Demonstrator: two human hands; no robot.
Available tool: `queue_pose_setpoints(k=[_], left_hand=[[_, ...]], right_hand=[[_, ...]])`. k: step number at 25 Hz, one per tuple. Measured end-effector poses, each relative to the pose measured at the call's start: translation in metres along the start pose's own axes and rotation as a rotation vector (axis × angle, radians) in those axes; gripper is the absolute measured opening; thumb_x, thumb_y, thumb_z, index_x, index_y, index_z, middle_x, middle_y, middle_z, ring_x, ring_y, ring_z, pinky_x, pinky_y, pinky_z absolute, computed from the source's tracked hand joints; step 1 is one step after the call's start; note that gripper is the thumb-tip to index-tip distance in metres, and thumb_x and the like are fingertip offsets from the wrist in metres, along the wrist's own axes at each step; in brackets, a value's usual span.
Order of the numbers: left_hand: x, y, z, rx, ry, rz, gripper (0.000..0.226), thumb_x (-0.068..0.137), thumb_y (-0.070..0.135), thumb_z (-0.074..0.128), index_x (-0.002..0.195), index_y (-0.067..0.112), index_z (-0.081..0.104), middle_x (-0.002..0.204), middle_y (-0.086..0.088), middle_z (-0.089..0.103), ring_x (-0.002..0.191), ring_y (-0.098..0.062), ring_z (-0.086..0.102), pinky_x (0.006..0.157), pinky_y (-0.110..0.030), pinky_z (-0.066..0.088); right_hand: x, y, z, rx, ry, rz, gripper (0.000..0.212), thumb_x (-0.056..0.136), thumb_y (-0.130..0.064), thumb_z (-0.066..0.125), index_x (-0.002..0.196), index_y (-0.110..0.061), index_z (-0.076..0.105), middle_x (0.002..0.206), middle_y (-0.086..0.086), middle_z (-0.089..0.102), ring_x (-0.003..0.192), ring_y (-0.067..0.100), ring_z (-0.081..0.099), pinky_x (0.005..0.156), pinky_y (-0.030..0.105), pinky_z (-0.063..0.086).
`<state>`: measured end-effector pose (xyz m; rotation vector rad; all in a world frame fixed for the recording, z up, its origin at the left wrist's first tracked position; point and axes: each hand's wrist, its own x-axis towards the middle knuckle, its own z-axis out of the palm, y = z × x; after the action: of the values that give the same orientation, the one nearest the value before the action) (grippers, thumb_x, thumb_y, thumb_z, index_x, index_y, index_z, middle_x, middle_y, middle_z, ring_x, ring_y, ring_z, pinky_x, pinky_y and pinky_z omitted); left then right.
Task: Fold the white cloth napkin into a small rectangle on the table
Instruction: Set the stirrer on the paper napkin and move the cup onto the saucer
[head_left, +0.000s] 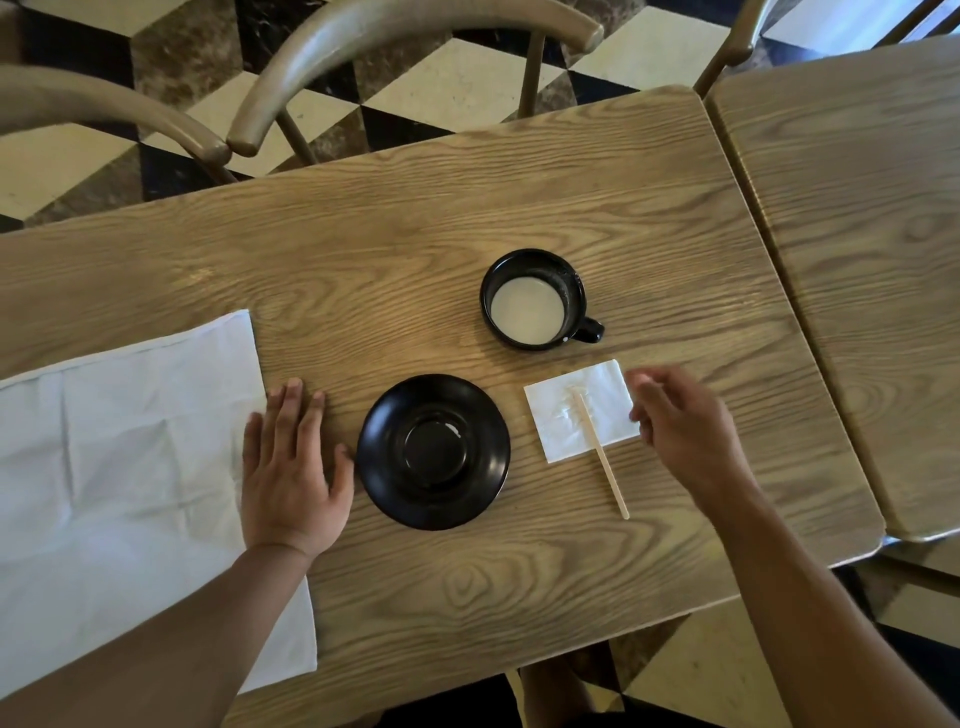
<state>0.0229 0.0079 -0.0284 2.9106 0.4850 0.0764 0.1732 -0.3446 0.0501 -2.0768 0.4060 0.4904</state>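
Note:
A large white cloth napkin (130, 467) lies spread flat on the left part of the wooden table (467, 208), with creases across it. My left hand (291, 467) rests flat, fingers straight, on the napkin's right edge and the bare wood beside it. My right hand (680, 426) hovers at the right edge of a small folded white paper napkin (566, 415), fingers loosely curled and holding nothing. A wooden stir stick (602, 457) lies across that small napkin.
A black saucer (434, 452) sits between my hands. Behind it stands a black cup (535, 299) with milky liquid. A second table (857, 234) adjoins on the right. Two chair backs (389, 57) stand at the far edge.

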Motion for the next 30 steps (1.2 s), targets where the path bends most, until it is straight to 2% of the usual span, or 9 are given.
queue_pose_setpoints(k=[4, 6, 8, 11, 14, 17, 23, 30], left_hand=[[0.001, -0.001, 0.0, 0.005, -0.008, 0.006, 0.064, 0.095, 0.038, 0.037, 0.15, 0.005, 0.044, 0.165, -0.017, 0.033, 0.155, -0.033, 0.026, 0.127, -0.054, 0.019], [0.0, -0.002, 0.0, 0.003, -0.006, 0.004, 0.064, 0.095, 0.038, 0.037, 0.151, 0.006, 0.044, 0.165, -0.017, 0.033, 0.156, -0.033, 0.026, 0.127, -0.054, 0.019], [0.0, -0.001, 0.0, 0.001, 0.002, 0.004, 0.064, 0.095, 0.037, 0.037, 0.15, 0.006, 0.044, 0.165, -0.017, 0.033, 0.155, -0.033, 0.026, 0.127, -0.054, 0.019], [0.0, -0.001, 0.001, -0.004, 0.018, 0.01, 0.064, 0.095, 0.037, 0.039, 0.15, 0.005, 0.045, 0.164, -0.017, 0.034, 0.155, -0.033, 0.028, 0.126, -0.055, 0.021], [0.0, -0.001, 0.001, -0.007, 0.022, 0.009, 0.063, 0.095, 0.036, 0.04, 0.151, 0.006, 0.045, 0.164, -0.017, 0.035, 0.155, -0.032, 0.027, 0.126, -0.055, 0.02], [0.0, 0.0, 0.001, -0.009, 0.018, 0.004, 0.063, 0.095, 0.036, 0.04, 0.151, 0.006, 0.044, 0.164, -0.016, 0.035, 0.155, -0.032, 0.027, 0.126, -0.055, 0.02], [0.0, -0.001, 0.001, -0.012, 0.014, 0.003, 0.063, 0.096, 0.036, 0.04, 0.152, 0.007, 0.043, 0.165, -0.016, 0.033, 0.156, -0.032, 0.025, 0.126, -0.055, 0.02], [0.0, -0.001, 0.001, -0.009, 0.001, 0.001, 0.063, 0.096, 0.036, 0.04, 0.153, 0.007, 0.043, 0.166, -0.014, 0.032, 0.157, -0.031, 0.024, 0.126, -0.055, 0.02]], right_hand=[[0.043, -0.026, 0.006, 0.03, -0.178, -0.102, 0.017, 0.102, -0.03, 0.053, 0.113, -0.032, 0.066, 0.084, 0.003, 0.069, 0.06, 0.014, 0.063, 0.058, 0.03, 0.045], [0.06, -0.03, 0.007, -0.033, -0.254, -0.15, 0.015, 0.101, -0.035, 0.052, 0.106, -0.036, 0.066, 0.085, 0.001, 0.07, 0.06, 0.015, 0.065, 0.057, 0.029, 0.044], [0.071, -0.031, 0.008, -0.13, -0.302, -0.182, 0.017, 0.098, -0.041, 0.051, 0.098, -0.033, 0.066, 0.081, -0.002, 0.071, 0.061, 0.017, 0.068, 0.058, 0.029, 0.043], [0.08, -0.036, 0.007, -0.204, -0.399, -0.198, 0.021, 0.105, -0.029, 0.048, 0.094, -0.023, 0.065, 0.081, 0.005, 0.07, 0.064, 0.018, 0.067, 0.055, 0.029, 0.042], [0.084, -0.043, 0.006, -0.095, -0.516, -0.175, 0.028, 0.108, -0.014, 0.043, 0.096, -0.008, 0.067, 0.081, 0.014, 0.065, 0.06, 0.015, 0.062, 0.049, 0.024, 0.043], [0.087, -0.045, 0.004, -0.022, -0.595, -0.152, 0.032, 0.108, -0.01, 0.04, 0.092, -0.003, 0.067, 0.08, 0.014, 0.062, 0.06, 0.015, 0.06, 0.049, 0.02, 0.044], [0.092, -0.044, 0.004, -0.054, -0.646, -0.233, 0.032, 0.108, -0.007, 0.039, 0.083, -0.001, 0.059, 0.071, 0.011, 0.06, 0.055, 0.01, 0.054, 0.054, 0.019, 0.043], [0.096, -0.037, 0.007, -0.036, -0.6, -0.286, 0.033, 0.107, -0.007, 0.039, 0.081, -0.001, 0.057, 0.071, 0.024, 0.06, 0.053, 0.012, 0.052, 0.055, 0.019, 0.043]])
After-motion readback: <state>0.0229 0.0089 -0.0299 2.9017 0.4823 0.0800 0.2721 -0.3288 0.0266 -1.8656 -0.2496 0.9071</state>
